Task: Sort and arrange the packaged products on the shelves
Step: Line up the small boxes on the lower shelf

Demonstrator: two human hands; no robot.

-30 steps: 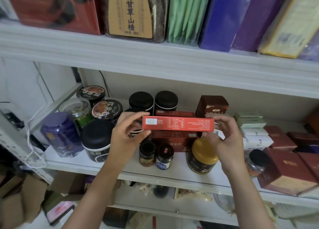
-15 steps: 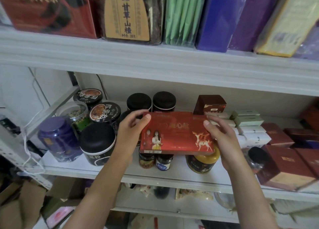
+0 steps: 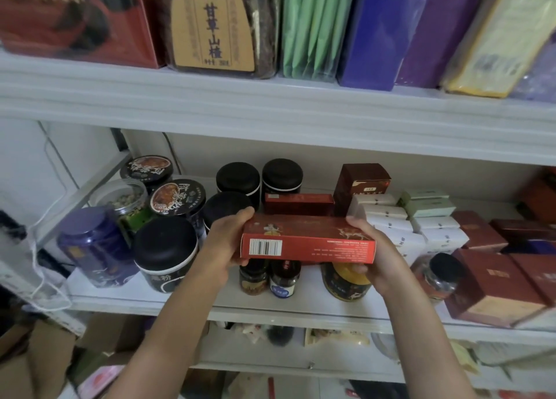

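A flat red box (image 3: 307, 242) with a barcode on its near edge hovers level in front of the middle shelf (image 3: 270, 304). My left hand (image 3: 224, 245) grips its left end and my right hand (image 3: 371, 251) grips its right end. Behind it lies a second, similar red box (image 3: 299, 203) on the shelf. Below the held box stand two small dark jars (image 3: 269, 277) and a yellow-lidded jar (image 3: 346, 281), partly hidden by it.
Black-lidded canisters (image 3: 165, 251) and a blue jar (image 3: 96, 245) crowd the shelf's left side. White and green small boxes (image 3: 421, 218) and maroon boxes (image 3: 493, 284) fill the right. Large packages (image 3: 210, 22) line the upper shelf (image 3: 270, 107).
Both hands have turned the red box from edge-on, through showing its printed face, to lying flat with the barcode edge toward me, and lowered it slightly.
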